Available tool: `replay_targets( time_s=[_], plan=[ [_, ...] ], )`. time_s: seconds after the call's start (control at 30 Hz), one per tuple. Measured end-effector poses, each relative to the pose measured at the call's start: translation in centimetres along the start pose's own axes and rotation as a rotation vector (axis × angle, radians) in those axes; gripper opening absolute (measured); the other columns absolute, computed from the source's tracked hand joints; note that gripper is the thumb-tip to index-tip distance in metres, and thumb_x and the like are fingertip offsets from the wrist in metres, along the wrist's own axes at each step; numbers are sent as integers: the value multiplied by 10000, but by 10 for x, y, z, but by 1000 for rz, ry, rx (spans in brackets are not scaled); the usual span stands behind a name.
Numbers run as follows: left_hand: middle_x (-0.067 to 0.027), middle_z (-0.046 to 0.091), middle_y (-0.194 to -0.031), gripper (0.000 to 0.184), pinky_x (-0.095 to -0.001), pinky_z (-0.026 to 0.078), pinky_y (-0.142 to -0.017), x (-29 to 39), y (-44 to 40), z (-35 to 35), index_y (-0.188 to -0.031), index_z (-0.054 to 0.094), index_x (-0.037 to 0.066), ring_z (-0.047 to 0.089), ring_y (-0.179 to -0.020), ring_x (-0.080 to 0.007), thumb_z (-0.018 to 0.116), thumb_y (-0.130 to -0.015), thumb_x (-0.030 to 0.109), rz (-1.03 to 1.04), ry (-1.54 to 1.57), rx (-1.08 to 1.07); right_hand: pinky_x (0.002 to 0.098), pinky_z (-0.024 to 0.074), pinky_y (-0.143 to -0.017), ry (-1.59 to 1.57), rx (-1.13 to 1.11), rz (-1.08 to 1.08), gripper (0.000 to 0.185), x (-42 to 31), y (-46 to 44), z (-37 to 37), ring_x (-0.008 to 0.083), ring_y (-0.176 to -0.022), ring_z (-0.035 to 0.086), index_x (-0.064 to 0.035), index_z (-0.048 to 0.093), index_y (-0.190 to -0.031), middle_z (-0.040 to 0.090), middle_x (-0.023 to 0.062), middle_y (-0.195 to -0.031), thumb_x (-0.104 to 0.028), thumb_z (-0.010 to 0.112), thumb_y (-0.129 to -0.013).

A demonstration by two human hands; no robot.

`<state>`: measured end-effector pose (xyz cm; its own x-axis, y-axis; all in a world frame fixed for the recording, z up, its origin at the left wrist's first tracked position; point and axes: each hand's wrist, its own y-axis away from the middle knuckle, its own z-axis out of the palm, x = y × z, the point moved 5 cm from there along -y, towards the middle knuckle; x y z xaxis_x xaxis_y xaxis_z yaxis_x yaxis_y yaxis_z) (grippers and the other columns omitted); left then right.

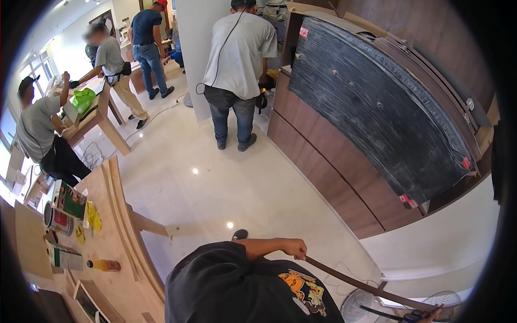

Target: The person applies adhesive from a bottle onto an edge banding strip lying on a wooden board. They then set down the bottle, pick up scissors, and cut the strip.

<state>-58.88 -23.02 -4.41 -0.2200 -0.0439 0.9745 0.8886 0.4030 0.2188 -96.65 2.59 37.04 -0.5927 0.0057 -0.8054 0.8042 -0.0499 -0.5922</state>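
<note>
My left hand (295,248) is closed around the near end of a long, thin brown strip (358,282). From there the strip bows down to the lower right. Near its far end, partly cut off by the bottom edge, is my right hand (432,314), with its fingers bent. Against that hand sits a dark blue-and-black tool (413,315), its kind unclear, with a black cord-like piece (379,312) running to its left. Two round wire-grille fans (356,306) show on the floor below the strip.
At left, a wooden workbench (116,237) holds tins, yellow gloves (93,216) and an orange-filled bottle (103,265). A brown cabinet (334,172) with a black-wrapped panel (377,102) stands at right. Several co-workers stand farther back, one (237,54) beside the cabinet. Cables (161,112) lie on the floor.
</note>
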Motion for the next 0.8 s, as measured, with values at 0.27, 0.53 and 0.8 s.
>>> replay_targets(
  time_s=[0.27, 0.53, 0.8],
  plan=[
    [-97, 657, -725, 195, -296, 561, -625, -14, 7, 0, -874, 673, -33, 650, -658, -162, 734, -828, 146, -91, 272, 169, 394, 495, -372, -7, -241, 157, 556, 81, -43, -7, 270, -421, 548, 13, 510, -776, 567, 187, -589, -511, 474, -958],
    [-102, 656, -723, 199, -289, 543, -593, -14, 4, 4, -844, 654, -29, 646, -647, -165, 754, -805, 137, -98, 316, 265, 368, 477, -349, -79, -150, 40, 548, 54, -29, 9, 266, -409, 537, 26, 492, -766, 548, 190, -576, -495, 544, -930],
    [-79, 656, -746, 220, -285, 501, -558, -17, -7, 5, -855, 654, 9, 626, -657, -142, 757, -807, 197, -112, 279, 307, 357, 471, -375, 13, -156, 113, 509, 77, -46, 3, 256, -443, 549, 35, 535, -830, 572, 188, -614, -464, 610, -896]
  ],
)
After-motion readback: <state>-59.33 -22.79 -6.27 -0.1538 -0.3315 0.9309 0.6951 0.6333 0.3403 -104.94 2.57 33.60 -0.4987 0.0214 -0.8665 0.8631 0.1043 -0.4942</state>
